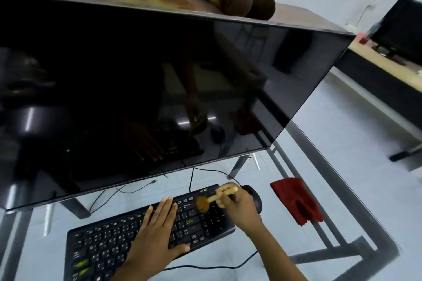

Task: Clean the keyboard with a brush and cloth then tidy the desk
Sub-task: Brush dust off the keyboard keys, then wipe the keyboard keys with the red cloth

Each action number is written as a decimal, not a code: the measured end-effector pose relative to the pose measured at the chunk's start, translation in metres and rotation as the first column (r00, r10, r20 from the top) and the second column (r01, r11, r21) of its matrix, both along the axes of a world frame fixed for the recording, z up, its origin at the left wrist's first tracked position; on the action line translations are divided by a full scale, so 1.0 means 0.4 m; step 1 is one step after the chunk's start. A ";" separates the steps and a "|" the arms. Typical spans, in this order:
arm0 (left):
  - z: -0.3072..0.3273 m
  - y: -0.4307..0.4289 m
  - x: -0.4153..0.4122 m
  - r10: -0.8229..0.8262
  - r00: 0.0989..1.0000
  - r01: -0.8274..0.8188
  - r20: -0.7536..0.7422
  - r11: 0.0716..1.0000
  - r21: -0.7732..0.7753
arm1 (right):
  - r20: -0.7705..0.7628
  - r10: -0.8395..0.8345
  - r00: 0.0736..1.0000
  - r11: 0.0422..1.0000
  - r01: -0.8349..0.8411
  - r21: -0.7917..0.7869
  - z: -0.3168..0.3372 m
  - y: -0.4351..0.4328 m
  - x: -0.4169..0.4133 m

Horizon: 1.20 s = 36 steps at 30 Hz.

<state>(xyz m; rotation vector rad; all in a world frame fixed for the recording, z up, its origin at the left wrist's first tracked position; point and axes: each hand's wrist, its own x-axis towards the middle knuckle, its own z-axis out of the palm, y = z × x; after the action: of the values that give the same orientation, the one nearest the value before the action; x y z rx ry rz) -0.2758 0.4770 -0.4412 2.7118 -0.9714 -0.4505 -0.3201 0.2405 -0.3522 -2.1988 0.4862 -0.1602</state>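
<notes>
Black keyboard (102,242); "acer" logo (204,190) just beside brush (212,199)

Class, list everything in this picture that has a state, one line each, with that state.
monitor: off, screen dark.
keyboard: lying flat.
brush: bristles on the keys.
red cloth: lying loose, unheld.
left hand: flat on keyboard.
right hand: grips brush.

Black keyboard (98,246) sits skewed near the front edge of the desk (347,189), brown-bristled brush (211,199) on its right-end keys, red cloth (294,201) crumpled by the right edge.
</notes>
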 end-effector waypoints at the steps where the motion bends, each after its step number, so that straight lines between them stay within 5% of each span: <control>1: 0.000 0.001 0.000 0.001 1.000 -0.001 0.005 1.000 0.002 | 0.025 -0.047 0.999 0.998 0.048 -0.037 -0.012 -0.012 -0.006; 4: 0.003 -0.005 -0.006 0.012 0.999 -0.012 0.041 1.000 0.002 | 0.138 -0.151 0.979 0.978 0.168 -0.121 -0.004 -0.037 -0.029; 9: 0.039 -0.086 -0.022 0.017 0.994 -0.008 0.108 0.997 -0.082 | 0.231 -0.311 0.922 0.948 0.318 0.005 0.024 -0.104 -0.100; 12: 0.072 -0.187 -0.017 0.003 0.991 0.012 0.131 0.993 -0.115 | 0.190 -0.450 0.873 0.892 0.427 0.148 0.021 -0.175 -0.147; 17: 0.102 -0.372 -0.001 -0.042 0.992 0.060 0.123 0.988 -0.144 | 0.153 -0.531 0.834 0.846 0.509 0.159 -0.022 -0.296 -0.182; 22: 0.095 -0.545 -0.006 -0.052 0.992 0.069 0.111 0.986 -0.151 | 0.122 -0.321 0.939 0.913 0.342 -0.223 -0.122 -0.380 -0.208; 26: 0.082 -0.624 -0.016 -0.047 0.996 0.060 0.076 0.981 -0.186 | -0.003 -0.187 0.982 0.829 0.156 -0.536 -0.180 -0.416 -0.209; 33: 0.020 -0.692 -0.028 -0.075 0.992 0.087 0.102 0.989 -0.120 | 0.019 -0.186 0.982 0.790 0.161 -0.592 -0.177 -0.496 -0.184; 36: 0.021 -0.703 -0.025 -0.072 0.990 0.087 0.118 0.988 -0.126 | -0.146 -0.210 0.967 0.783 0.076 -0.617 -0.183 -0.568 -0.154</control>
<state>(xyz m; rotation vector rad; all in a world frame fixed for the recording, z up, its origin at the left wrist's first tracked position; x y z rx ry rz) -0.2859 0.1957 -0.4326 2.6117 -1.1012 -0.2402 -0.3816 0.0133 -0.4254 -2.8328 0.8115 -0.1890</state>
